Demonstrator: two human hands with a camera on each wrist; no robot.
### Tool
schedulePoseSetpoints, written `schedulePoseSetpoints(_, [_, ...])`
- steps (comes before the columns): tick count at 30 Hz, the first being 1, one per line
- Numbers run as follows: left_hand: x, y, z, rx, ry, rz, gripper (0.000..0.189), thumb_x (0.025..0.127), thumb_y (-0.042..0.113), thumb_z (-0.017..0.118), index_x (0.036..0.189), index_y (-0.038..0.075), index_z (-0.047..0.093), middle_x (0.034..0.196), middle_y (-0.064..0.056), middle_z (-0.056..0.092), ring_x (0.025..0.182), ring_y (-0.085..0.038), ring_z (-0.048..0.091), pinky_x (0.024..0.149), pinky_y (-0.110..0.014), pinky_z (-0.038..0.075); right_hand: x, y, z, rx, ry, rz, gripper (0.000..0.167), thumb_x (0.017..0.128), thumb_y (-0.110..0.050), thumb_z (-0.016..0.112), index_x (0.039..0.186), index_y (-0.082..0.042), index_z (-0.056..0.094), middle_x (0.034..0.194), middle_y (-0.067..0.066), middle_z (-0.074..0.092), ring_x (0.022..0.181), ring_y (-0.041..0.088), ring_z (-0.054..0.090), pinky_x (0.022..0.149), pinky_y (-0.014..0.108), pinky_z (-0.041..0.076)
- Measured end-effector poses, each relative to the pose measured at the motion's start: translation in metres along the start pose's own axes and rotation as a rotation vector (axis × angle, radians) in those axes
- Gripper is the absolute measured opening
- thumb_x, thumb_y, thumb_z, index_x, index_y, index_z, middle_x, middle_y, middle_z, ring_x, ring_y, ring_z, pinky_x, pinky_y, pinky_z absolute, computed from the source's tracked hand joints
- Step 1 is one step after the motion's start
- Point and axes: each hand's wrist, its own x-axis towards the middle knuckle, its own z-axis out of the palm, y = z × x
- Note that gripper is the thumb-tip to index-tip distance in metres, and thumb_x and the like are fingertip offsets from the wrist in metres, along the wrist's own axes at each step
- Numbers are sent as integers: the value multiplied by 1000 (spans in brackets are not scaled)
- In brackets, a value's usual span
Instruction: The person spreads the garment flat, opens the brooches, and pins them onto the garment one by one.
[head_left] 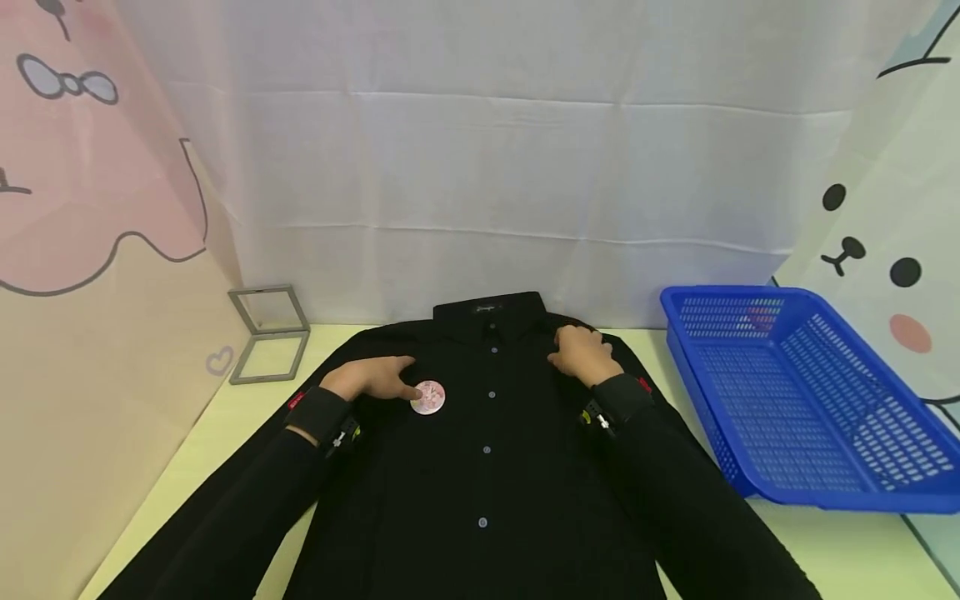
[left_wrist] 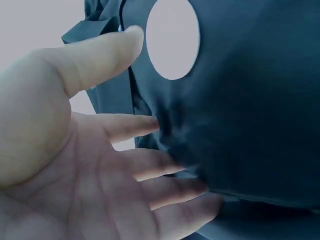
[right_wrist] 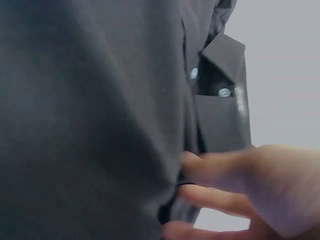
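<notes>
A black button-up shirt [head_left: 450, 467] lies front side up, collar at the far end, with a round pink-and-white badge [head_left: 428, 397] on its chest at the left. My left hand [head_left: 375, 377] is beside that badge. Its thumb tip overlaps the badge's edge in the head view, while the left wrist view shows its spread, fairly straight fingers touching the cloth. On the shirt's upper right, near the shoulder, rests my right hand [head_left: 583, 353]. Its thumb and fingertips touch the fabric with a gap between them, slightly blurred in the right wrist view.
A blue plastic basket [head_left: 750, 492] stands to the right of the shirt. At the back left, a hinged grey double frame [head_left: 270, 337] leans near the wall. White cloth [head_left: 480, 167] hangs behind the pale yellow table [head_left: 840, 542], and printed panels flank it.
</notes>
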Motion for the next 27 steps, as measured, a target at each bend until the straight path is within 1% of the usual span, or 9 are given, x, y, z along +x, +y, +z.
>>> schedulePoseSetpoints(3, [-9, -4, 10, -7, -11, -9, 89, 101, 35, 66, 161, -8, 14, 167, -33, 15, 155, -50, 18, 124, -60, 24, -10, 5, 0, -63, -148, 1, 61, 101, -36, 67, 150, -4, 49, 149, 30, 47, 135, 55, 43, 110, 70, 36])
schedulePoseSetpoints(6, [-14, -8, 19, -25, -32, -39, 92, 100, 36, 68, 163, -4, 12, 167, -35, 4, 153, -58, 9, 122, -67, 20, -13, 13, 4, -81, -256, -35, 84, 99, -44, 69, 161, -3, 31, 163, 34, 24, 149, 59, 22, 118, 74, 22])
schedulePoseSetpoints(11, [-11, -8, 29, -27, 2, -83, 98, 95, 41, 74, 166, 8, 16, 167, -36, -4, 145, -72, 3, 116, -78, 17, -7, 21, 5, -93, -277, -12, 88, 100, -46, 66, 164, -5, 21, 166, 36, 8, 146, 69, 5, 115, 80, 12])
schedulePoseSetpoints(13, [-8, -7, 31, -21, 27, -95, 100, 93, 41, 76, 166, 9, 16, 167, -36, -4, 144, -73, 3, 115, -79, 17, -3, 17, 2, -103, -204, -16, 78, 101, -43, 66, 160, -3, 33, 161, 36, 26, 144, 68, 21, 113, 79, 22])
schedulePoseSetpoints(15, [-7, -6, 32, -19, 43, -107, 102, 92, 41, 78, 166, 10, 16, 167, -35, -4, 144, -73, 3, 115, -79, 16, 3, 9, -1, -92, -85, -82, 63, 102, -34, 66, 151, 1, 46, 150, 34, 44, 135, 60, 42, 109, 72, 37])
schedulePoseSetpoints(18, [-9, -2, 33, -10, 63, -123, 102, 91, 40, 79, 166, 9, 17, 167, -35, -2, 145, -71, 5, 116, -79, 17, 11, -4, -3, -67, 162, -268, 42, 101, -17, 68, 135, 5, 60, 128, 30, 61, 110, 47, 62, 91, 56, 54])
schedulePoseSetpoints(21, [-13, 3, 36, 23, 106, -104, 99, 91, 38, 80, 164, 6, 22, 167, -36, 7, 148, -66, 13, 117, -75, 23, 23, -15, -1, -90, 354, -460, 31, 97, -3, 69, 127, 5, 66, 121, 26, 66, 102, 41, 67, 84, 47, 58])
schedulePoseSetpoints(23, [-16, 4, 38, 58, 167, -63, 92, 92, 37, 78, 162, 3, 29, 165, -35, 19, 149, -61, 22, 116, -71, 29, 32, -21, 1, -132, 411, -530, 28, 96, 1, 68, 124, 3, 69, 121, 24, 68, 105, 40, 67, 86, 46, 59])
schedulePoseSetpoints(27, [-27, -2, 42, 80, 329, -60, 83, 96, 37, 74, 159, 1, 34, 162, -33, 30, 148, -55, 30, 113, -71, 34, 49, -28, 6, -246, 376, -584, 27, 97, 0, 69, 123, -2, 71, 125, 20, 69, 112, 39, 66, 94, 47, 58])
